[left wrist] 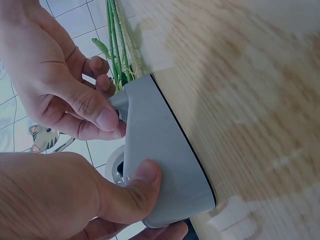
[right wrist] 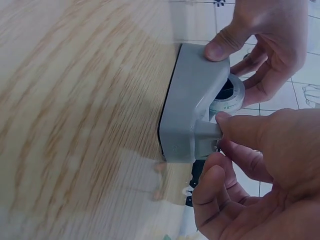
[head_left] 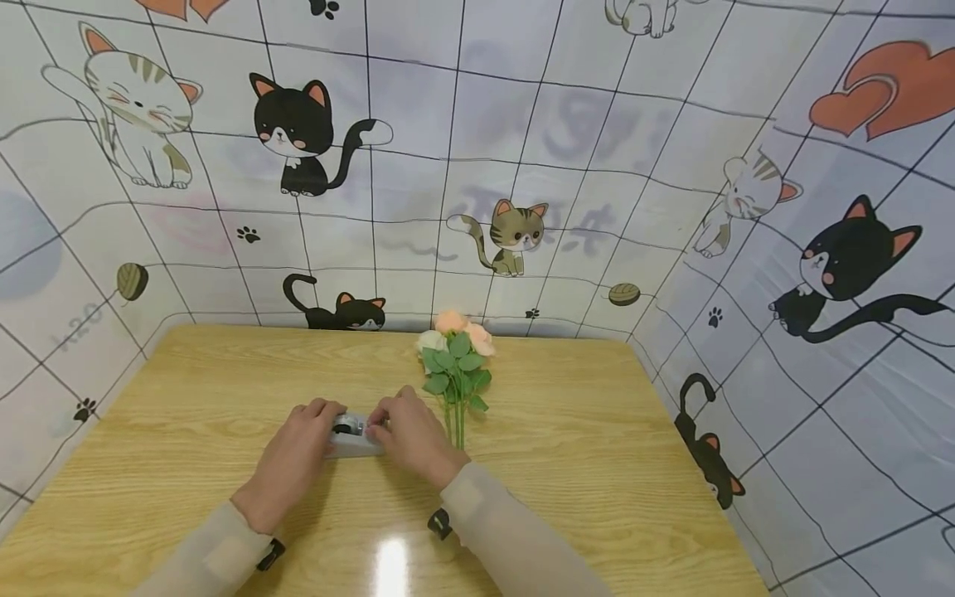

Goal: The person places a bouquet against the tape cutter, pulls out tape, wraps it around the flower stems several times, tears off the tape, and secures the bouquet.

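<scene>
A grey tape dispenser (head_left: 354, 448) stands on the wooden table. My left hand (head_left: 294, 444) grips its rear end, with the thumb (left wrist: 147, 172) against the side wall. Inside sits a roll of clear tape (right wrist: 232, 95). At the front end, by the cutter (right wrist: 207, 137), my right hand (head_left: 414, 435) pinches the tape's end between thumb and forefinger. The tape strip itself is mostly hidden by those fingers. Just beyond the right hand lies a bunch of artificial flowers (head_left: 457, 361), with peach and white blooms and green stems.
The wooden table (head_left: 567, 448) reaches back to a cloth wall (head_left: 418, 191) printed with cats and grid lines. The same cloth rises along the table's left and right sides. Dark straps (head_left: 440, 523) circle both wrists.
</scene>
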Demonstrator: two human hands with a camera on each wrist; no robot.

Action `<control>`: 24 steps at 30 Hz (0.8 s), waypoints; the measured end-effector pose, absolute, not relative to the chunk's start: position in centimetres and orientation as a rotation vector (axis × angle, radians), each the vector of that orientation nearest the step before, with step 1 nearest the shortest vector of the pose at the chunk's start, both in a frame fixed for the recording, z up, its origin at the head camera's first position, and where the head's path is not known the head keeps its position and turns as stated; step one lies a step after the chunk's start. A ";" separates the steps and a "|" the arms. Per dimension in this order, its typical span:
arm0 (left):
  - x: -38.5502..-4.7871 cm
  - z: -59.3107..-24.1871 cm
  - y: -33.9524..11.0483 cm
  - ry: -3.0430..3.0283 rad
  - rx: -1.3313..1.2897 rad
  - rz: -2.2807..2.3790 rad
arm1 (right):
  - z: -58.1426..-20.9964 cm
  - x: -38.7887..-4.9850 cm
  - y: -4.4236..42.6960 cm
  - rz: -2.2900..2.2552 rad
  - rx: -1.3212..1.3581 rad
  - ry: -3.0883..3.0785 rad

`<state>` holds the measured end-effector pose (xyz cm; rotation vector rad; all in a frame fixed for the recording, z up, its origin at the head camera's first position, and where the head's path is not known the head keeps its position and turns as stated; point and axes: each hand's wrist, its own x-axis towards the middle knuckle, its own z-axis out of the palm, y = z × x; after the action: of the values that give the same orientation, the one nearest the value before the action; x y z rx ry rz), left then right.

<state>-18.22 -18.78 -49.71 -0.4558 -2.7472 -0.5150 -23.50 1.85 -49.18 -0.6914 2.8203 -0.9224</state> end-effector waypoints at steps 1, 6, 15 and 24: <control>-18.2 -49.8 -18.8 -2.747 -0.457 -0.514 | -49.2 -23.5 1.8 -0.937 -0.681 2.817; -18.2 -49.9 -18.8 -2.732 -0.465 -0.519 | -49.2 -23.6 1.8 -1.019 -0.635 2.795; -18.0 -49.8 -18.9 -2.732 -0.458 -0.538 | -47.6 -23.8 2.6 -1.172 -0.629 2.680; -18.0 -49.8 -18.9 -2.745 -0.436 -0.577 | -46.6 -24.3 4.0 -1.181 -0.583 2.586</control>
<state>-18.04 -18.86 -49.79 -0.4356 -2.7450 -0.5772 -24.34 3.95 -46.64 -0.5832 2.5861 -1.1813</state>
